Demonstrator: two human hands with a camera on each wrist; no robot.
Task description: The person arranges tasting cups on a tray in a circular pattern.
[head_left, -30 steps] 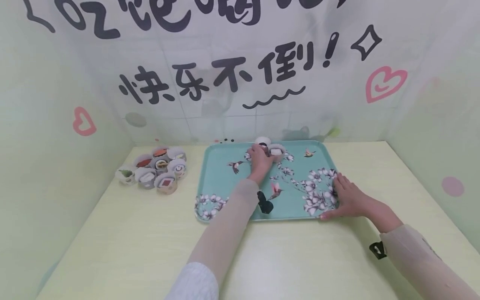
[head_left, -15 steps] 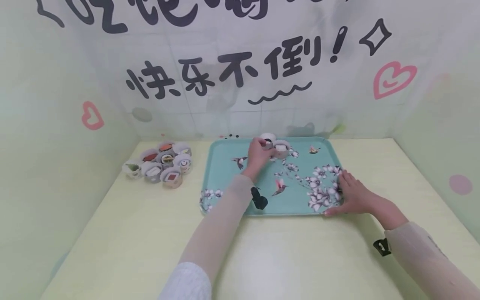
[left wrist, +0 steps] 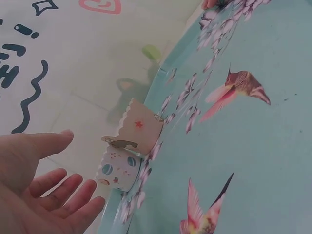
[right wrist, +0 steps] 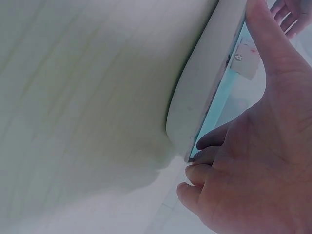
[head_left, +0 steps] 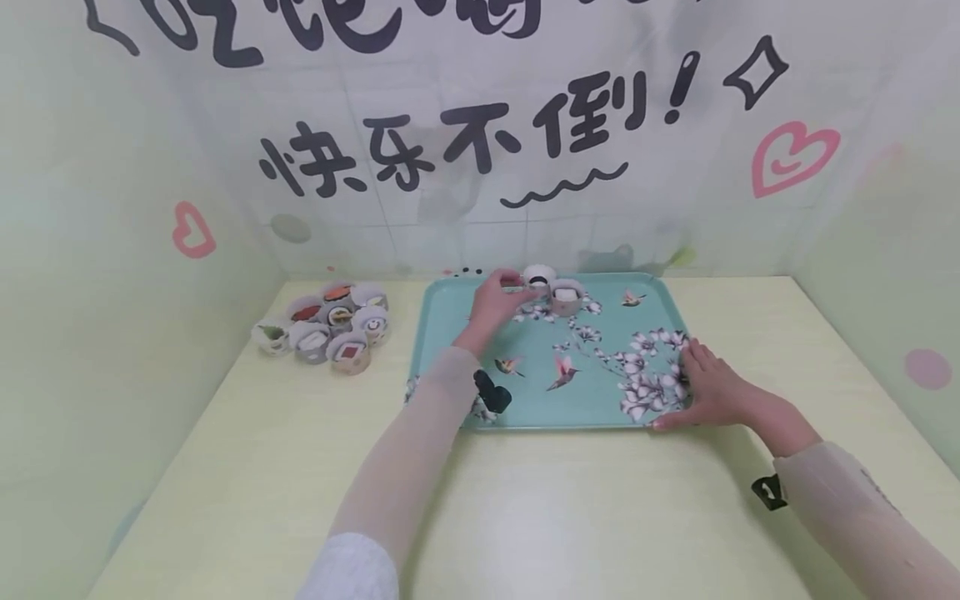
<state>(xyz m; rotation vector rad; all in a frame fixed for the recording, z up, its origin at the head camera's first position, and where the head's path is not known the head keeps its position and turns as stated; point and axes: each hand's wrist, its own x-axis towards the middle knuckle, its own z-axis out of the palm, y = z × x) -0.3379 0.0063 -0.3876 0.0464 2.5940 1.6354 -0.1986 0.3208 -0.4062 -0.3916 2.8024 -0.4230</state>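
Note:
Two small paper baking cups stand at the far edge of a teal flowered tray [head_left: 540, 400]. The nearer cup [head_left: 566, 297] holds a white piece, and the farther white cup [head_left: 538, 277] something dark. My left hand [head_left: 495, 307] is just left of them, thumb and fingers parted; in the left wrist view its relaxed fingers stand apart from the cup with blue dots [left wrist: 119, 168]. At the tray's front right corner rests my right hand [head_left: 712, 392], fingers lying along the right rim and thumb at the front rim. The right wrist view shows its fingertips [right wrist: 209, 144] at the tray edge.
On the pale wooden table [head_left: 495, 508], left of the tray, several more baking cups [head_left: 350, 352] stand in a cluster, holding sushi-like pieces. A printed white wall sheet [head_left: 450, 242] rises close behind the tray, with side sheets left and right.
My left hand has let go at the cups and drawn back to the left, its fingers spreading. The right hand stays at the tray corner. The head view has shifted slightly.

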